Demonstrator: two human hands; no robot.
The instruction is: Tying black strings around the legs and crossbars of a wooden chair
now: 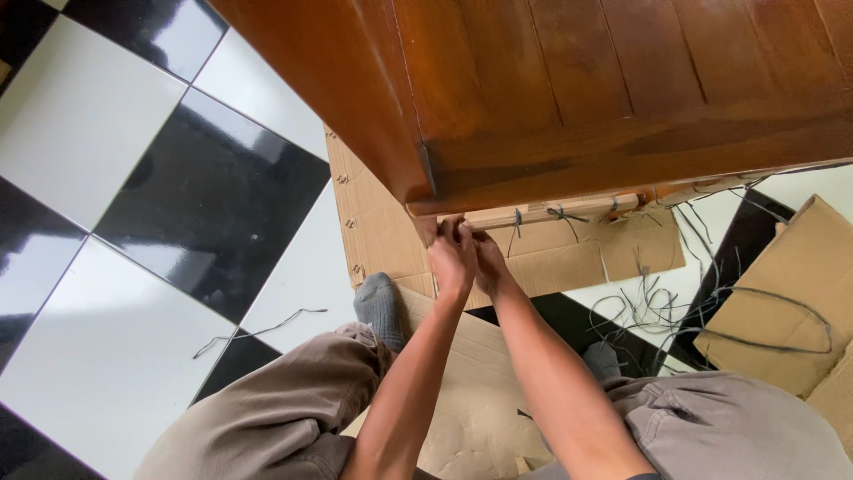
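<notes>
Legs: the person's knees (267,418) in grey-brown trousers fill the bottom of the head view, with two grey socks (380,307) set on flattened cardboard (484,391).
Forearms: both bare arms run up from the lower edge and meet just under the cabinet's corner.
Left hand: the left hand (451,258) has its grip pinched shut at the end of the wooden slat (551,212), fingers curled tight; what exactly sits between the fingertips cannot be made out.
Right hand: the right hand (487,262) presses against the left, touching it, its grip also curled closed at the same spot; its fingertips are hidden behind the left hand.
Slat: pale, narrow, unvarnished wood lying lengthwise along the bottom edge of the cabinet, with thin grey strings (563,213) knotted around it at several points and loose ends hanging down.
Cabinet: a wooden cabinet (569,80) in glossy reddish-brown, its boards grooved lengthwise, fills the upper half and overhangs the hands.
Sheet: a tan cardboard sheet (382,222) with metal staples along its left edge lies flat beneath the slat.
Loose strings: a tangle of cut grey strings (649,307) lies right of the arms; a single strand (258,333) rests on the tiles to the left.
Box: a cardboard box (791,293) with a string looped over it sits at far right.
Floor: shiny black and white tiles (133,196) in a checker pattern.
</notes>
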